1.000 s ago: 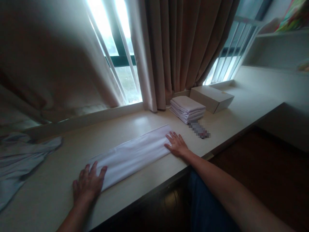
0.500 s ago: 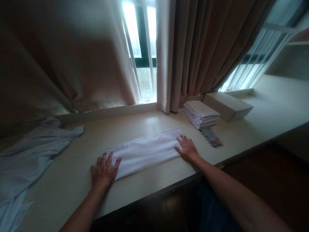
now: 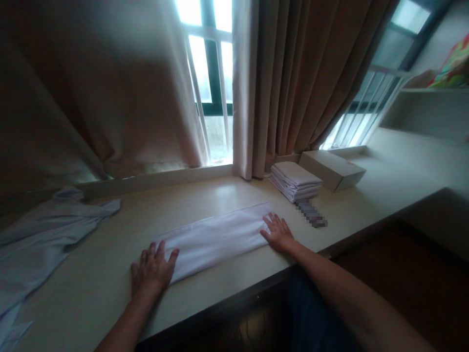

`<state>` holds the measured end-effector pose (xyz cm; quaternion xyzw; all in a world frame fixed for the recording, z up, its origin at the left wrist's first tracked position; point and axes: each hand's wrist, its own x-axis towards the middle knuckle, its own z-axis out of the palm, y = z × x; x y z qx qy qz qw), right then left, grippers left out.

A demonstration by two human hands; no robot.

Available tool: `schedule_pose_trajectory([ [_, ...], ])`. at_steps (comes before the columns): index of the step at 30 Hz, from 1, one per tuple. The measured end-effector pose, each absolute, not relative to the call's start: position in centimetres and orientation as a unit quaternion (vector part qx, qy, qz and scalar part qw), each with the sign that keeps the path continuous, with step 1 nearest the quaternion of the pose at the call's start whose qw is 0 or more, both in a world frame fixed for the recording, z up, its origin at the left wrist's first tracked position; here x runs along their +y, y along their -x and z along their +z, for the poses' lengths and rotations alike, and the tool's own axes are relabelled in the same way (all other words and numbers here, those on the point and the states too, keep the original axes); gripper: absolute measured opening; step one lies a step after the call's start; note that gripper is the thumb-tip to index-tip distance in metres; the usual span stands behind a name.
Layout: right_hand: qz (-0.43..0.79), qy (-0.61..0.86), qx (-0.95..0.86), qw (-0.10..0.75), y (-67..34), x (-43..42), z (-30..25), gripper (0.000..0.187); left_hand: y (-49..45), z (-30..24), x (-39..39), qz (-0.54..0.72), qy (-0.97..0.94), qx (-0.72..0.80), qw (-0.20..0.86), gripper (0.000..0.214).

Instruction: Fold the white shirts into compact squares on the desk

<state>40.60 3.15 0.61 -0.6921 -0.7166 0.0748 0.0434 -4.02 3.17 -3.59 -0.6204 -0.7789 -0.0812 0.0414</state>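
Observation:
A white cloth (image 3: 216, 239), folded into a long flat strip, lies slantwise on the pale tabletop (image 3: 205, 303). At its left end my left hand (image 3: 152, 269) rests with fingers spread, the thumb on the fabric. My right hand (image 3: 277, 232) lies flat over the right end, its fingers apart. Neither hand grips anything. Beyond my right hand sits a stack of folded white cloths (image 3: 295, 181). A small dark flat item (image 3: 311, 212), blurred out by pixels, lies just in front of that stack.
Crumpled pale cloth (image 3: 47, 244) spreads over the table's left side. A closed light-coloured box (image 3: 333, 171) stands behind and right of the stack. Brown curtains (image 3: 300, 73) hang along the far edge before the barred window (image 3: 212, 88). The table's front edge runs close to my forearms.
The camera view has tilted up and turned slightly right, so everything appears lower and further left. Both hands stay spread at the ends of the folded cloth.

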Motion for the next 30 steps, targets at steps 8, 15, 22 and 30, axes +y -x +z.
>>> schedule_pose_trajectory([
  [8,0.072,0.575,-0.812,0.069,-31.2,2.8,3.1,0.074,4.1,-3.5,3.1,-0.071,0.625,-0.776,0.043,0.075],
  [15,0.094,0.459,-0.876,0.113,-21.4,3.3,1.4,0.074,4.0,-3.5,3.0,-0.059,0.624,-0.778,0.051,0.074],
  [22,0.116,0.578,-0.806,0.054,-32.0,8.9,0.7,0.074,4.1,-3.8,3.0,-0.069,0.623,-0.778,0.042,0.076],
  [30,0.075,0.680,-0.727,0.059,-39.2,9.0,-1.0,0.081,3.8,-3.3,2.8,-0.080,0.622,-0.778,0.041,0.077],
])
